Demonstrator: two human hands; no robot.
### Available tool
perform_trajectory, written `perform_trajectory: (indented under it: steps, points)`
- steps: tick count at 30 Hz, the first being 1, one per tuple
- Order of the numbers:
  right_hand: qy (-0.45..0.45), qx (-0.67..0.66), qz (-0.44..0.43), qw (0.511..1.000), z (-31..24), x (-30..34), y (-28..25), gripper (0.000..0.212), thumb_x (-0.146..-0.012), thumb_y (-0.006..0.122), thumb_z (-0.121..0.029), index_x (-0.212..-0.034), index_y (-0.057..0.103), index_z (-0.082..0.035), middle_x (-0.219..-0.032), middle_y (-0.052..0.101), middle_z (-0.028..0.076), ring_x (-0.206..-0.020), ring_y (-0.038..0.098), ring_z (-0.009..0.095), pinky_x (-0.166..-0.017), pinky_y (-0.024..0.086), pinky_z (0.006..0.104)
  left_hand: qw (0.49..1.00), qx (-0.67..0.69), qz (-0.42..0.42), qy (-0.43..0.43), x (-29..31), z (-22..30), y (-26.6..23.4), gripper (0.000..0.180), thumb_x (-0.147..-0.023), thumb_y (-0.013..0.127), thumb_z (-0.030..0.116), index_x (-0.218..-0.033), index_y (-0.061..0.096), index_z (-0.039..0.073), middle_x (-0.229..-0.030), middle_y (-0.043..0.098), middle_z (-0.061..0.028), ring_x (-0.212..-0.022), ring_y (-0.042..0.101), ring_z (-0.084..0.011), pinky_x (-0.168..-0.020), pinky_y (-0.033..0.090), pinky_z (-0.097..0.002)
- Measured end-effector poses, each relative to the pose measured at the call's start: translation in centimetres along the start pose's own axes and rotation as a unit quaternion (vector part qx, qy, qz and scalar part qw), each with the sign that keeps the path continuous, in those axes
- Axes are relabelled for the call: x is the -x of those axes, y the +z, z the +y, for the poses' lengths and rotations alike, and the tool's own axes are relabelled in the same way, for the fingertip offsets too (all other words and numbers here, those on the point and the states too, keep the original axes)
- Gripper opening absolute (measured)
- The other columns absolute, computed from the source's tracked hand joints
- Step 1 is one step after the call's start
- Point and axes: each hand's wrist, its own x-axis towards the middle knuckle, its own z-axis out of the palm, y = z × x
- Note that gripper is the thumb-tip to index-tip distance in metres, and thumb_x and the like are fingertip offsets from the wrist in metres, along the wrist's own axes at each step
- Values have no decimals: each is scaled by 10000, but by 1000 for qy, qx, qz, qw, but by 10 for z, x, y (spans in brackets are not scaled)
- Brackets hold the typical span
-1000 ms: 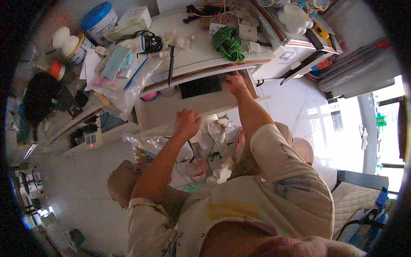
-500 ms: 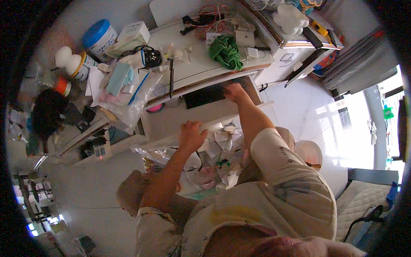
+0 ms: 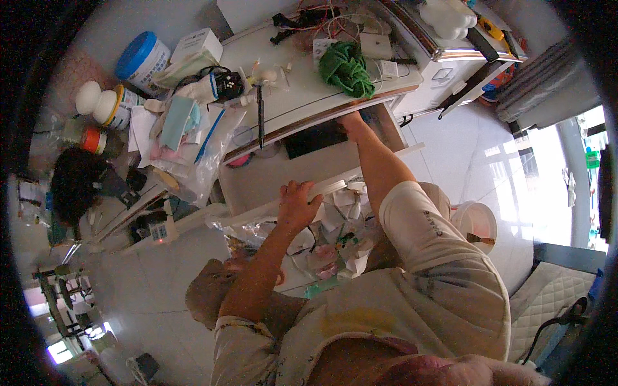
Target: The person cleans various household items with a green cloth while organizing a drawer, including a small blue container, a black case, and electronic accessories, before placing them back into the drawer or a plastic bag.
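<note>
A pale desk drawer (image 3: 257,186) is pulled out in front of me. My left hand (image 3: 297,206) grips the top of its front panel, fingers curled over the edge. My right hand (image 3: 351,122) reaches into the back right of the drawer, partly under the desktop, and its fingers are hidden there. Left of that hand, a flat black item (image 3: 315,141) lies in the drawer. Near the drawer's left side is a small pink round thing (image 3: 239,161). Below the drawer front, between my legs, sits a heap of papers and plastic scraps (image 3: 335,241).
On the desktop are a green cloth bundle (image 3: 347,69), tangled cables (image 3: 315,26), a black pen (image 3: 261,116) and a blue-lidded tub (image 3: 143,58). A plastic bag with papers (image 3: 193,141) overhangs the desk's front edge. A white bucket (image 3: 475,225) stands on the floor to my right.
My right hand has gone deeper into the drawer, so less of it shows. My left hand stays on the drawer front, its fingers slightly more spread. The view has shifted a little.
</note>
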Motion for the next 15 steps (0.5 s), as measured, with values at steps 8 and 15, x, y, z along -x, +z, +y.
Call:
perform_trajectory:
  steps: [8,15]
  points:
    - [-163,638,45,752,10,6,5,614,-768,543,-378,-1279,289,-153,-1268,401,183,-1143,418,364,-916,381,451,999,-30,17,17,8,-7,-2,435,-745,600,289,-1111,515,71,-1066,477,-152,-1022,412,-340,-906,333,-422]
    - [-178,714,62,675,37,-72,-66,761,-640,651,-389,-1299,327,-190,-1232,469,122,-1107,482,299,-890,432,394,996,-61,17,58,0,7,-3,429,-754,588,278,-1113,502,59,-1058,480,-149,-985,431,-332,-903,330,-420]
